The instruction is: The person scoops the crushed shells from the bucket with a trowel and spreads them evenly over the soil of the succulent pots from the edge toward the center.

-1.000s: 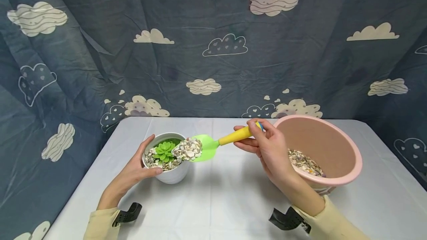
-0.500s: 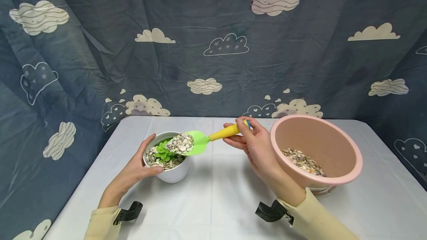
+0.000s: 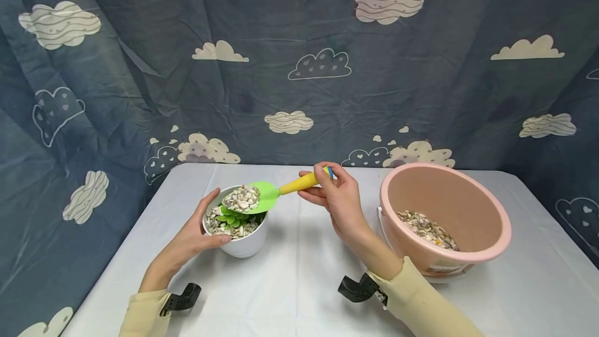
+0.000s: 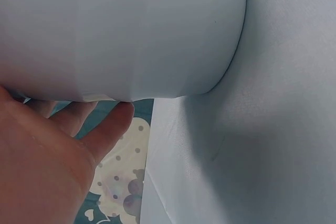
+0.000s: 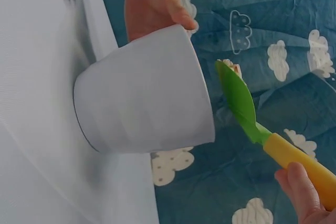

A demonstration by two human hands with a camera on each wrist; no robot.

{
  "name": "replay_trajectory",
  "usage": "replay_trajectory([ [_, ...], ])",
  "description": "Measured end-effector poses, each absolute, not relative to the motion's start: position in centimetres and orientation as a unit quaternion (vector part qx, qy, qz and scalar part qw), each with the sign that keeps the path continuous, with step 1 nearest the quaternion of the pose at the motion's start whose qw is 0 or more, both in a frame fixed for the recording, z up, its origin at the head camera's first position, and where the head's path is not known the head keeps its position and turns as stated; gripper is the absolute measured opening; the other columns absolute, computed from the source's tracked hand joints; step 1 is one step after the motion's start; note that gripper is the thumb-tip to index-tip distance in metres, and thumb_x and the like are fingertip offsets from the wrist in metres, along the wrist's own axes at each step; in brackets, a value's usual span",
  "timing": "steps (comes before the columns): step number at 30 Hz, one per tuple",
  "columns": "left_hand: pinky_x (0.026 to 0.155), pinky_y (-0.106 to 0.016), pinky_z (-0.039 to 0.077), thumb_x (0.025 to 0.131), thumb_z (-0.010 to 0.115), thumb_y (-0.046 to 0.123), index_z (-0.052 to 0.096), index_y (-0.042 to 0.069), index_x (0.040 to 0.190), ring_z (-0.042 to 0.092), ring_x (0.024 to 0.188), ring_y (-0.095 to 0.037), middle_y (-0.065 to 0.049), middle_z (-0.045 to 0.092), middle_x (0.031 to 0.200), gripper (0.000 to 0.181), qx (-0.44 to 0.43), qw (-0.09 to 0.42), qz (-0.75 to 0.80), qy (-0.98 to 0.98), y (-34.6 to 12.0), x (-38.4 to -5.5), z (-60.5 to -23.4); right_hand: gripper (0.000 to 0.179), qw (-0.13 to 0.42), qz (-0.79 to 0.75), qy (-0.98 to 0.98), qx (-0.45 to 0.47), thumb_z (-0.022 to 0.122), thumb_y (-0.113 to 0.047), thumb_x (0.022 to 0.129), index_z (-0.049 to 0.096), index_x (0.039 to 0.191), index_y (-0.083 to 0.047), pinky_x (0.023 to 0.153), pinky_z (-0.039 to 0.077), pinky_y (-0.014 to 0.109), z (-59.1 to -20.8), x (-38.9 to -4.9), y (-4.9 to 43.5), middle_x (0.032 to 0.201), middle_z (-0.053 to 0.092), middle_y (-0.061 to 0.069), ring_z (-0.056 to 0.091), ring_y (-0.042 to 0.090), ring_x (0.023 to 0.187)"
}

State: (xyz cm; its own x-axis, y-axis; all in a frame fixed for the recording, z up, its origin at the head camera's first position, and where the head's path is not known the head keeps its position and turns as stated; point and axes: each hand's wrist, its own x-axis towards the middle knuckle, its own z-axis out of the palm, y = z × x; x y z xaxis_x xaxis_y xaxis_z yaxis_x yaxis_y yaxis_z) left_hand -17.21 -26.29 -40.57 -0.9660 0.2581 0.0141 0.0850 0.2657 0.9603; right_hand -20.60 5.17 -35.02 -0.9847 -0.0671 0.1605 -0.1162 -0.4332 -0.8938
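A white flower pot [image 3: 248, 246] stands on the table, with a green succulent [image 3: 232, 219] amid pebbles. My left hand [image 3: 194, 235] holds it by the left side, thumb at the near rim; in the left wrist view its fingertips touch the wall. Between thumb and fingers, my right hand [image 3: 339, 204] grips a small trowel [image 3: 268, 196] by its yellow handle. The trowel's green blade carries a heap of pebbles [image 3: 242, 198] above the pot, partly hiding the plant. In the right wrist view the blade [image 5: 237, 98] is apart from the rim, pebbles just showing past its edge.
A pink bucket [image 3: 503, 233] stands at the right, holding loose pebbles [image 3: 428, 230] on its floor. The table [image 3: 299, 285] wears a white cloth. Behind it hangs a dark blue curtain [image 3: 262, 14] printed with clouds.
My right hand has moved left with the loaded trowel, bringing the blade from the pot's right rim to over the plant. My left hand keeps its hold on the pot.
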Motion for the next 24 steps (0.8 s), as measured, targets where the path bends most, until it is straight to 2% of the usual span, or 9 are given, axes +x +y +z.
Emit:
replay_trajectory([
  [7, 0.106, -0.05, 0.029, 0.08, 0.079, 0.016, 0.016, 0.026, 0.158, 0.027, 0.138, -0.037, -0.017, 0.017, 0.157, 0.101, 0.108, 0.074, 0.6, 0.789, -26.4, -17.2, -40.5, 0.023, 0.02, 0.831, -0.549, 0.088, 0.063, -0.017, 0.098, 0.056, 0.106, 0.003, 0.075, 0.056, 0.045, -35.6, -21.4, 4.0, 0.106, 0.068, 0.026, 0.072, 0.034, 0.083],
  [16, 0.097, -0.025, 0.039, 0.078, 0.08, 0.013, 0.015, 0.022, 0.158, 0.03, 0.136, -0.039, -0.017, 0.019, 0.156, 0.104, 0.12, 0.08, 0.62, 0.771, -26.5, -17.4, -40.4, 0.028, 0.046, 0.796, -0.589, 0.131, 0.064, -0.021, 0.097, 0.056, 0.109, 0.004, 0.075, 0.056, 0.042, -36.0, -22.0, 3.8, 0.105, 0.068, 0.026, 0.071, 0.033, 0.085],
  [24, 0.097, -0.022, 0.038, 0.077, 0.082, 0.013, 0.015, 0.023, 0.158, 0.027, 0.137, -0.039, -0.016, 0.016, 0.157, 0.106, 0.126, 0.084, 0.626, 0.765, -26.8, -17.6, -40.5, 0.029, 0.039, 0.771, -0.617, 0.152, 0.064, -0.018, 0.097, 0.056, 0.112, 0.005, 0.076, 0.056, 0.041, -35.7, -22.2, 4.0, 0.103, 0.068, 0.025, 0.071, 0.033, 0.087],
])
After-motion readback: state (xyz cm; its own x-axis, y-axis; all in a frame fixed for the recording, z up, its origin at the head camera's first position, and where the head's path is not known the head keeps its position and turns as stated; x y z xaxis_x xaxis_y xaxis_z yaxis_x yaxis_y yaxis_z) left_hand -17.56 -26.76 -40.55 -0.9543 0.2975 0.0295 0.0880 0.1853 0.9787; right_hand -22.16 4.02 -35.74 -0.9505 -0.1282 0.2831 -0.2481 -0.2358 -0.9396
